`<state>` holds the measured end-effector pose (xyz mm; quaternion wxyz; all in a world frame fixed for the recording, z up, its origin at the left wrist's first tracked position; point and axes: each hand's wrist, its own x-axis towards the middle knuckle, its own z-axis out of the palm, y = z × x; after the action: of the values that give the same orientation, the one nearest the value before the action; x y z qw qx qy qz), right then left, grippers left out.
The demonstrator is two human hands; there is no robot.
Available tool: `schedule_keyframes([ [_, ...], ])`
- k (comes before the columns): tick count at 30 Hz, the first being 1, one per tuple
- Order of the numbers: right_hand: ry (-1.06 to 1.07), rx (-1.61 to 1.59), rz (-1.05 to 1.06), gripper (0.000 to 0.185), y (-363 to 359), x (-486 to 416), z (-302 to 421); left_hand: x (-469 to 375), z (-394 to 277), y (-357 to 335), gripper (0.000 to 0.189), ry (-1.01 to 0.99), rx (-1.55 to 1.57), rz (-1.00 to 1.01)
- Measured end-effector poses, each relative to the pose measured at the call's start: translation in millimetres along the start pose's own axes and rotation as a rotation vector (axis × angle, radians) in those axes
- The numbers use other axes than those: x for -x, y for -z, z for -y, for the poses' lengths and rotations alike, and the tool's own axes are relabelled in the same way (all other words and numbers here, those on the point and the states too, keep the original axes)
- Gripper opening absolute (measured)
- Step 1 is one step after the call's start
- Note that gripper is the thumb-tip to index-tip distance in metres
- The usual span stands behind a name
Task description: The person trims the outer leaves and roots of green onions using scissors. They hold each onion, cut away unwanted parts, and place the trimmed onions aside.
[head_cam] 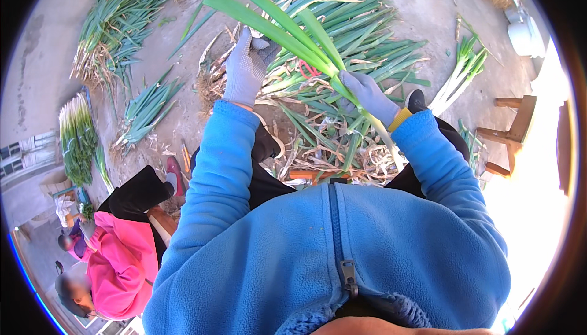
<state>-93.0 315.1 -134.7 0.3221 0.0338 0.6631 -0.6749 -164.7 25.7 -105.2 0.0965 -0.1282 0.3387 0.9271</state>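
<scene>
My right hand, in a grey glove with a yellow cuff, is closed around a green onion stalk. Its broad green leaves fan out to the upper left, and its pale lower end hangs down to the right. My left hand, in a grey dotted glove, is raised left of the leaves with its fingers bent; whether it holds anything is unclear. Beneath both hands lies a large heap of green onions with dry outer leaves. A red band or handle shows in the heap.
Peeled onions lie at the right, near a wooden stool. More onion piles and tied bundles lie at the left. A person in a pink jacket sits at the lower left, another beyond. Leaf scraps lie between my legs.
</scene>
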Motion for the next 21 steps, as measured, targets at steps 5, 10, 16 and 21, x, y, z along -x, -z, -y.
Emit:
schedule_keyframes([
  [5,0.054,0.019,-0.013,0.050,-3,3,4,2,-14,-3,0.032,-0.198,-0.084,-0.047],
  [10,0.075,0.171,-0.054,0.047,-6,7,7,11,-13,-18,0.037,-0.342,-0.463,-0.053],
  [16,0.111,0.218,-0.042,0.046,-5,6,6,11,-27,-14,0.029,-0.431,-0.484,-0.108],
  [21,0.130,0.203,-0.010,0.045,-6,8,3,10,-62,5,0.037,-0.613,-0.284,-0.072],
])
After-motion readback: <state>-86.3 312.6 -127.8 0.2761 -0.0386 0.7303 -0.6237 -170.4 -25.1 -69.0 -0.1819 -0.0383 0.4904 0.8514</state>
